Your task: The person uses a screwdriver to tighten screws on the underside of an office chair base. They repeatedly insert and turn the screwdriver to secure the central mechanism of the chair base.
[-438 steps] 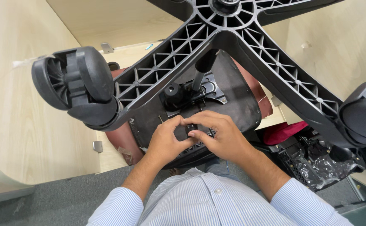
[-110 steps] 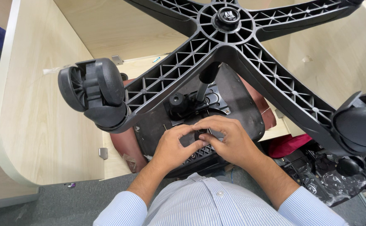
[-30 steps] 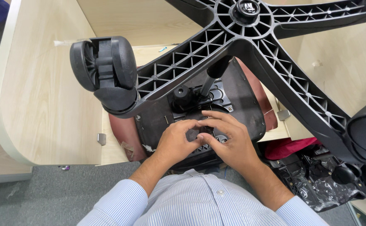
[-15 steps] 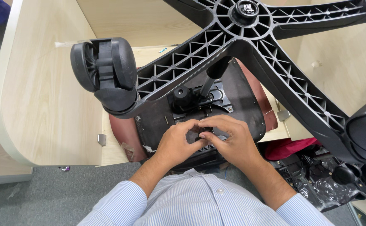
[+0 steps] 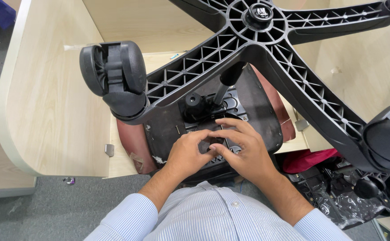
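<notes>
Head view: we look down on an office chair turned upside down, its black 5-arm star base [image 5: 266, 40] up top w/ ribbed triangular webbing on each arm. One black twin-wheel caster [image 5: 112, 78] sits at the end of the arm on our left; a second caster [image 5: 387, 138] shows at the right edge, partly cut off. From the hub a gas-lift column [image 5: 225, 85] slants down to the black seat mechanism plate [image 5: 213, 111], which is fixed to the dark underside of the seat [image 5: 168, 129]; the seat's maroon padded edge shows along the lower left & right. A round black knob [image 5: 194, 102] stands just beside the column on the plate. Our left hand [image 5: 188, 154] & right hand [image 5: 244, 149] meet over the lower part of that plate, fingertips touching each other and pressed round a small dark part [image 5: 216, 143] on the mechanism; both sets of fingers are curled in close on it, thumbs hidden, so we can't tell exactly how it's pinched. Sleeves are light blue w/ fine stripes. The chair lies in the opening of a pale wood bench [image 5: 47, 98], over grey carpet [image 5: 47, 209]. To the right, near the second caster, a red cloth [image 5: 309, 160] and crumpled black plastic wrap [image 5: 338, 196] w/ more black chair parts.
</notes>
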